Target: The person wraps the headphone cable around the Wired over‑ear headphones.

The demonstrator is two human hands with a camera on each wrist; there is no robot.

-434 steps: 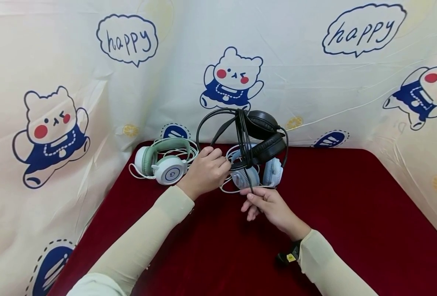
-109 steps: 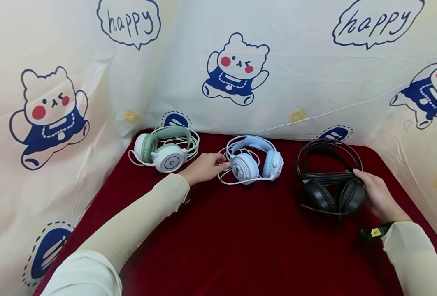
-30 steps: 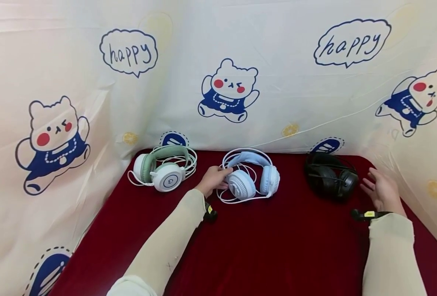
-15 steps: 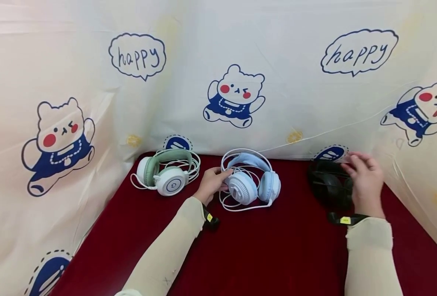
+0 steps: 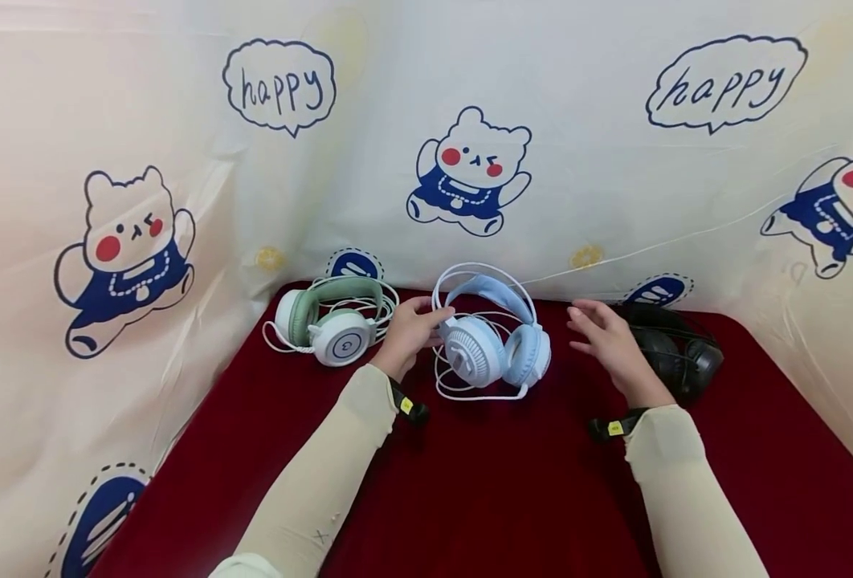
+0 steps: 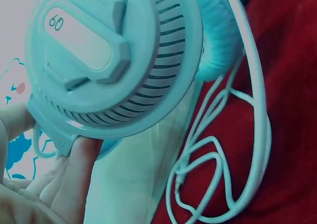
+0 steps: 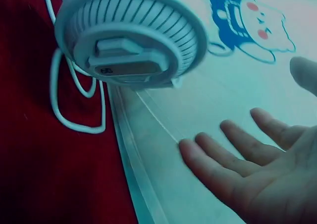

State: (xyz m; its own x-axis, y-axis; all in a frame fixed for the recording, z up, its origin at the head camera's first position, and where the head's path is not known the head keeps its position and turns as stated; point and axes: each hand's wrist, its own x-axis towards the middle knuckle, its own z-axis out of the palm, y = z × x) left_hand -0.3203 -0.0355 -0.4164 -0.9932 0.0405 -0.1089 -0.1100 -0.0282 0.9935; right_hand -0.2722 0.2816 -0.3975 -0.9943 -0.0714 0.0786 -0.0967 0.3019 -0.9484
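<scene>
Light blue headphones (image 5: pixel 473 351) are at the middle of the table, their white cable (image 6: pixel 257 110) looped below and behind the ear cups. My left hand (image 5: pixel 410 331) pinches them at the left ear cup's upper edge; in the left wrist view thumb and fingers grip a tab on the cup's rim. My right hand (image 5: pixel 612 343) is held to their right, apart from them, its fingers spread and touching nothing. In the right wrist view the open palm (image 7: pixel 282 184) faces the near ear cup (image 7: pixel 133 40). Black headphones (image 5: pixel 675 353) lie behind the right hand, partly hidden by it.
White and green headphones (image 5: pixel 341 339) with a coiled cable lie at the table's back left, just beyond my left hand. The red cloth-covered table (image 5: pixel 513 482) ends at a printed curtain (image 5: pixel 585 160) that rises behind and at both sides.
My right hand has left the black headphones and swung left toward the light blue pair. My left hand keeps hold of the blue pair, which has risen slightly and tilted.
</scene>
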